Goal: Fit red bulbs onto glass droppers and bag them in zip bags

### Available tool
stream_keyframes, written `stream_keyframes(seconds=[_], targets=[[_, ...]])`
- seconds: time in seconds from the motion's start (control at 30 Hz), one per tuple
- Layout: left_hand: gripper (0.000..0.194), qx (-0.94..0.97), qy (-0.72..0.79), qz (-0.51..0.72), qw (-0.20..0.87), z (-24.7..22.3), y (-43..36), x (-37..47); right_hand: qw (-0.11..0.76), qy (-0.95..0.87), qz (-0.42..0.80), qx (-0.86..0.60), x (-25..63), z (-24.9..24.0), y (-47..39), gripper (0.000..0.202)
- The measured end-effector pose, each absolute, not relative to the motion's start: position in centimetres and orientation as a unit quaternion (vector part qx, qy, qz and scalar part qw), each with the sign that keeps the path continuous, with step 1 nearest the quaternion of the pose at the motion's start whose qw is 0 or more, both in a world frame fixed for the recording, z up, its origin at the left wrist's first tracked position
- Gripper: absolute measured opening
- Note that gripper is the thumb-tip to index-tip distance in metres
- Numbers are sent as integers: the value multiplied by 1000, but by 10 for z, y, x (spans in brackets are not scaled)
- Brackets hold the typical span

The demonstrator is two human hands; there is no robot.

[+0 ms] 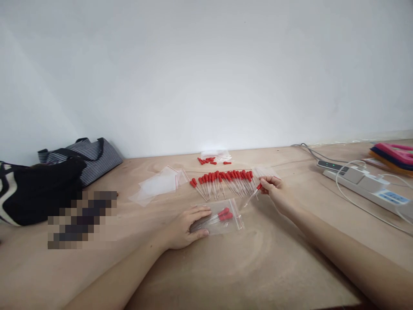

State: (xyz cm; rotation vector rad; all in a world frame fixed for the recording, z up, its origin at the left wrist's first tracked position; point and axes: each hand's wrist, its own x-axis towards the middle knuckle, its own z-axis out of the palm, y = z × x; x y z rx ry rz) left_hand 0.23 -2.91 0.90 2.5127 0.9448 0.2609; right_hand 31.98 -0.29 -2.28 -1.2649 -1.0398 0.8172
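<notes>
My right hand (271, 187) pinches a dropper (253, 193) by its red rubber bulb, the clear tube slanting down to the left, above the table. Flat on a clear zip bag (211, 226) rests my left hand (190, 224), thumb and fingers apart. Inside that bag lie two red-bulbed droppers (225, 214), their tube ends partly hidden by the left hand. The bag's zip edge faces right, near the tip of the held dropper. Just beyond it, a row of several droppers (222, 183) lies with bulbs pointing toward the wall.
Flat zip bags (158, 185) overlap left of the row. Loose red bulbs (206, 160) and clear plastic (216, 153) lie near the wall. A power strip (368, 189) with adapters and cables is on the right, a black bag (41, 189) and striped bag (100, 161) on the left.
</notes>
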Motion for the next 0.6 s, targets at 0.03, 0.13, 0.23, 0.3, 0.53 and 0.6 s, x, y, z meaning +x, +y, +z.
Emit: stream_keyframes(seconds=[0.03, 0.13, 0.23, 0.3, 0.53, 0.6], targets=[[49, 909, 341, 95, 219, 8, -29, 2, 613, -441, 363, -546, 319, -25, -7, 39], [49, 910, 341, 96, 215, 8, -29, 2, 626, -412, 389, -535, 313, -28, -14, 40], [49, 910, 343, 93, 213, 9, -30, 3, 632, -393, 414, -524, 306, -28, -17, 38], [49, 909, 346, 90, 214, 9, -30, 3, 630, -389, 422, -523, 300, -28, -20, 38], [50, 908, 347, 96, 213, 11, -31, 4, 569, -405, 516, -496, 281, -25, -39, 34], [50, 908, 349, 95, 212, 12, -32, 5, 518, -444, 559, -471, 277, -23, -44, 33]])
